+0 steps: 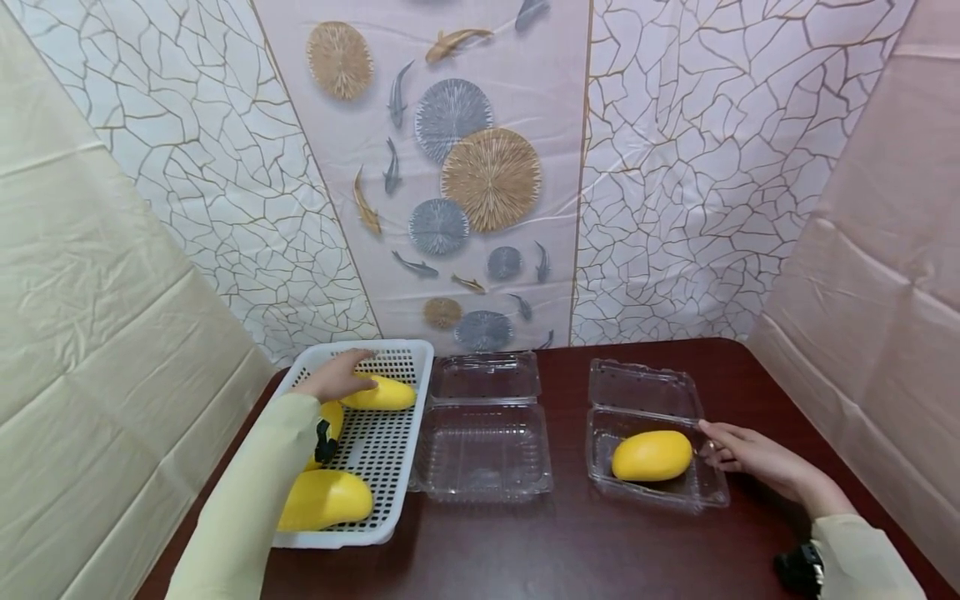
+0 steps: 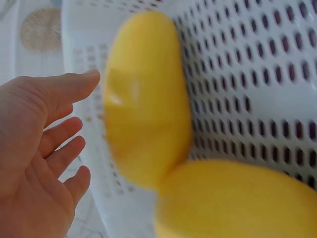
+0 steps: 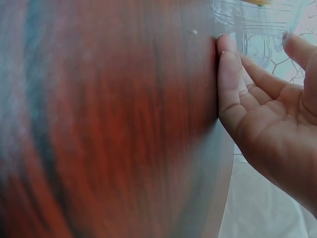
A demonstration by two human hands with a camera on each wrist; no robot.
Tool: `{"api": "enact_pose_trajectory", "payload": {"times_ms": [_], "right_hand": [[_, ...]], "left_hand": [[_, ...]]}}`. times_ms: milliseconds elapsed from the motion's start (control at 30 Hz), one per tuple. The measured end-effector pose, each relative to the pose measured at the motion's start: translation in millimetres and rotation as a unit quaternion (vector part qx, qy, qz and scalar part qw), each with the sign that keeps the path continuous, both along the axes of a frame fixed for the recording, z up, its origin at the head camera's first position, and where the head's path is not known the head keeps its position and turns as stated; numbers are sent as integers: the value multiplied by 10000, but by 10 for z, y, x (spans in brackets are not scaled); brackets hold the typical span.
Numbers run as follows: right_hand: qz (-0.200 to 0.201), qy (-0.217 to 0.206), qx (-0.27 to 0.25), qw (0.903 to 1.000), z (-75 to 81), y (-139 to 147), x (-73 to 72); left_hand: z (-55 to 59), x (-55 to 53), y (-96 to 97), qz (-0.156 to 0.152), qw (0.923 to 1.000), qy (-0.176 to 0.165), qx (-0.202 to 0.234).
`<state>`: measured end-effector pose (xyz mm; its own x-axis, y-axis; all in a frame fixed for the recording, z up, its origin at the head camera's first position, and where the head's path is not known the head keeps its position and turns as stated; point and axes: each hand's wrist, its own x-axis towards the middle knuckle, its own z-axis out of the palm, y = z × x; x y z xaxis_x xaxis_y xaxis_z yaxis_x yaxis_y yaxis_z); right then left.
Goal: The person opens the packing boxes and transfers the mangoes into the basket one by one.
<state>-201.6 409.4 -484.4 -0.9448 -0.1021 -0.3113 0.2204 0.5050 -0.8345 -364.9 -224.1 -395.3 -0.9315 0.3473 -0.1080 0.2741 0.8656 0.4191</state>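
Note:
In the head view my left hand [image 1: 337, 377] reaches over the far end of a white plastic basket [image 1: 426, 367], beside a yellow mango [image 1: 386, 393]. Its fingers are spread and relaxed in the left wrist view, the thumb close alongside the mango [image 2: 148, 94]. Another mango [image 2: 237, 198] lies against that one. Over on the right, my right hand [image 1: 757, 457] holds the side rim of an open clear plastic clamshell box [image 1: 705, 487] between thumb and fingers. One mango [image 1: 652, 456] lies inside this box, its hinged lid [image 1: 645, 390] laid back.
A second clear clamshell box [image 1: 483, 450] stands open between the basket and the right-hand box. Nearest me in the basket lies a mango [image 1: 326, 500]. Everything rests on a dark red-brown table [image 1: 570, 550], with patterned cloth [image 1: 660, 208] hanging behind and at both sides.

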Motion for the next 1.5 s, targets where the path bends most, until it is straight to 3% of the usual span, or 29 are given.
{"api": "enact_pose_trajectory", "payload": {"times_ms": [300,467,600,667,800,1067,1300,1500], "right_hand": [[41,35,-76,10000,-18,-4,2],[27,53,-55,10000,-4,1,9],[59,2,-18,10000,19,10,-1],[74,-28,0,10000,31,15,-12],[118,-4,-26,9999,32,21,-22],[73,-10,-59,10000,-1,19,-16],[57,-30,-23,10000,-7,50,-13],[51,28,-125,9999,-9,30,-9]], "left_hand": [[140,-55,200,-422,9988,237,-103],[191,-65,300,-450,9984,299,143],[289,-32,498,-518,9972,423,330],[344,-17,648,-566,9963,562,307],[464,1,1048,-956,9910,877,337],[645,143,1956,-1775,9728,1378,560],[520,316,2664,-2141,9676,1214,554],[375,504,3077,-2509,9611,1061,445]]}}
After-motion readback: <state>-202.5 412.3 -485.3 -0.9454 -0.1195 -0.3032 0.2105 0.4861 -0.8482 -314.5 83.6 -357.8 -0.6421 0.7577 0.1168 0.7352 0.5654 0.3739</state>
